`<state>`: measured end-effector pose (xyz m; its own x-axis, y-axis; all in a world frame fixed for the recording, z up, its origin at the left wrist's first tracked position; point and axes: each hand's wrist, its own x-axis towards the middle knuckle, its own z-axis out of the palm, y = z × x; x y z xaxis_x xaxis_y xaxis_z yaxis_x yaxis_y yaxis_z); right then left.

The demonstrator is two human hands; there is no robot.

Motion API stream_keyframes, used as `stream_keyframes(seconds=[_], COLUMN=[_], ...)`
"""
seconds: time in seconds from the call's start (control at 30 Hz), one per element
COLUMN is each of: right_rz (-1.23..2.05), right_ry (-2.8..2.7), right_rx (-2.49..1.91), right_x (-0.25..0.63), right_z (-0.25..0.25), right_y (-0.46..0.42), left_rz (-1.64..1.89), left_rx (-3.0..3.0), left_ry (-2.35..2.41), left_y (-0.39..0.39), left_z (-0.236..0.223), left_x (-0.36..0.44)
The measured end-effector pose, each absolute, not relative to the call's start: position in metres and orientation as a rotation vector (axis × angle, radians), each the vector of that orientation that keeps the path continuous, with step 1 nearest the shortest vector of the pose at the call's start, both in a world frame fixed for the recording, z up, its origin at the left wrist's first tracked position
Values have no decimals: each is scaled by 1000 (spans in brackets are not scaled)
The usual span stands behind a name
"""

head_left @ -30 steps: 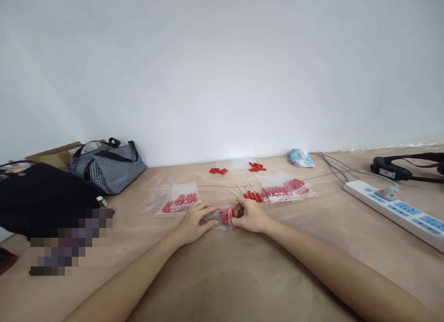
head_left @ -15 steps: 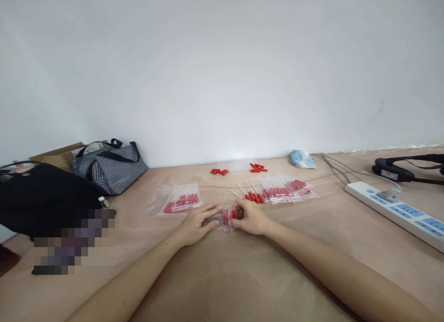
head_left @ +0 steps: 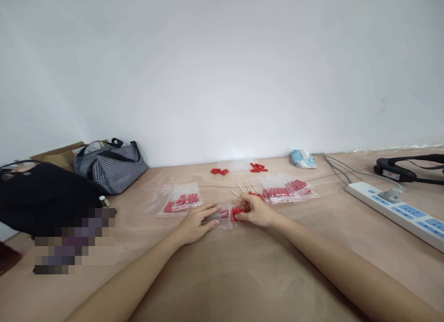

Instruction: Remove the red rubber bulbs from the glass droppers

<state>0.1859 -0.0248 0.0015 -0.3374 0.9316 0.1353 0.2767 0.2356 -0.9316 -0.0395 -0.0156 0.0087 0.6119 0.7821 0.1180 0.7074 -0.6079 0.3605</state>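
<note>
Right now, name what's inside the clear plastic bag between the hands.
Partly inside the clear plastic bag, red pieces show at its mouth; the left hand covers its other end.

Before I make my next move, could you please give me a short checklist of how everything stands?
1. Left hand on the clear bag: ok, it rests at the bag's left end.
2. Right hand on the red pieces: ok, its fingers close on them at the bag's right end.
3. Bag mouth fully open: cannot tell, the right hand and the red pieces obscure it.
4. Loose red-tipped sticks well away from the right hand: not ok, they lie just behind it, partly hidden.
5. Power strip apart from both hands: ok, it lies off to the right.
</note>
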Motion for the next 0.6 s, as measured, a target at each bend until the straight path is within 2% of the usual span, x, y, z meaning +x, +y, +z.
stream_keyframes(seconds=[0.37, 0.6], right_rz=[858, 1254], right_ry=[-1877, -1712], right_rx=[-1038, -1191], right_x=[187, 250], right_z=[-5, 29], right_y=[-39, -25], left_rz=[425, 417], left_rx=[2552, 2494], left_ry=[1191, 1226], left_y=[-16, -18], left_z=[8, 11], left_x=[-40, -40])
